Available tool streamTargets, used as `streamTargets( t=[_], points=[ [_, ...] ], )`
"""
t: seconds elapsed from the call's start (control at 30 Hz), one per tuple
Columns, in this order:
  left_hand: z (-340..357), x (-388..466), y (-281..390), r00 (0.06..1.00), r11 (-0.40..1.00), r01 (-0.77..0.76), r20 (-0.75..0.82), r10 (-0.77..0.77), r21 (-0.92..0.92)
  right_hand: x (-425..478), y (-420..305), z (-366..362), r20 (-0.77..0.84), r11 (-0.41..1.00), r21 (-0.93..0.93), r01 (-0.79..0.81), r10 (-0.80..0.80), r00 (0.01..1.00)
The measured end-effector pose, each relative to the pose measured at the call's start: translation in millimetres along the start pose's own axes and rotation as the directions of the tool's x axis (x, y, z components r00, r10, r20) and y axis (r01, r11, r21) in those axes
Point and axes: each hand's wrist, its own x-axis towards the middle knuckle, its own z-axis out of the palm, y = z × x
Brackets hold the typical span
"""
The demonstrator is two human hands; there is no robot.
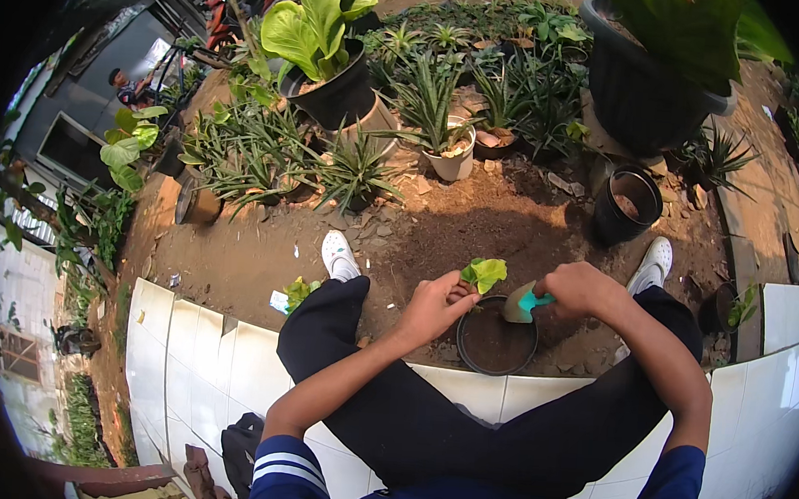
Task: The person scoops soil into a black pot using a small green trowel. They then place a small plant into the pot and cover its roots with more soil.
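Note:
Between my feet stands a round black plant pot [496,358] with dark soil inside. My left hand [441,303] pinches a small seedling [486,275] with bright green leaves above the pot's left side. Its roots and lower stem are hidden by my fingers and the rim. In my right hand [575,288] is the turquoise handle of a garden trowel [521,305]. The trowel's soil-stained blade points down over the pot's right rim; whether its tip touches the soil I cannot tell.
Ahead are a black pot [627,205], a white pot [448,158] with a spiky plant, and a large grey pot [646,86]. A leafy plant [299,291] lies left of my leg. White tiles [201,354] edge the soil. A person [131,89] is far left.

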Motion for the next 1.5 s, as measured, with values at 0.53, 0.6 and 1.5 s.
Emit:
streamTargets(
  t=[0.53,0.6,1.5],
  points=[
    [32,11,-12,0.950,0.952,0.246,0.240,-0.200,-0.182,-23,23,-15,0.064,0.973,0.203,-0.113,0.102,0.993],
    [52,7,-33,0.930,0.952,0.272,0.292,-0.224,-0.137,-27,19,-13,0.095,0.971,0.209,-0.119,0.101,0.990],
    [72,26,-72,0.958,0.987,0.064,0.266,-0.103,0.149,-31,-78,22,0.128,0.989,-0.090,-0.121,0.132,0.983]
  ],
)
